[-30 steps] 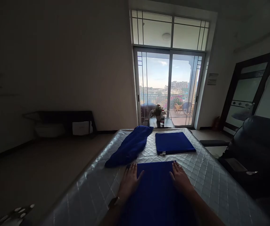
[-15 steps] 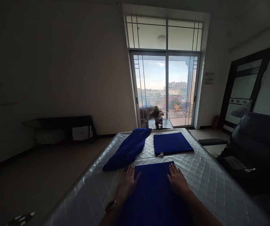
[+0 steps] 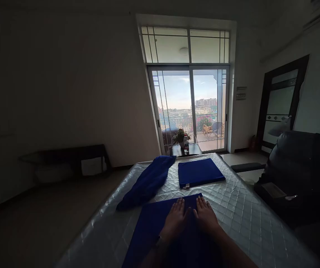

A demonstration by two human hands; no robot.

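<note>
A flat blue cloth [image 3: 151,227] lies on the silver quilted cover in front of me. Both of my hands rest on it, palms down. My left hand [image 3: 176,217] is near the middle of its far part, fingers stretched forward. Close beside it, my right hand [image 3: 206,214] lies flat near the far right corner, fingers extended. Beyond them is a neatly folded blue cloth [image 3: 200,172] with a small white tag at its near edge. Off to the left, a crumpled blue cloth [image 3: 148,182] stretches toward the far end.
The silver quilted cover [image 3: 238,208] spreads over a large surface. Past its far edge stands a small dark table [image 3: 180,149] with a potted plant [image 3: 181,136] and a bottle [image 3: 186,144]. A black leather chair [image 3: 302,167] is at the right. A low dark bench [image 3: 65,156] lines the left wall.
My left hand has slid right across the blue cloth and now lies close to my right hand. The right hand stays near the far right corner. The view has shifted slightly.
</note>
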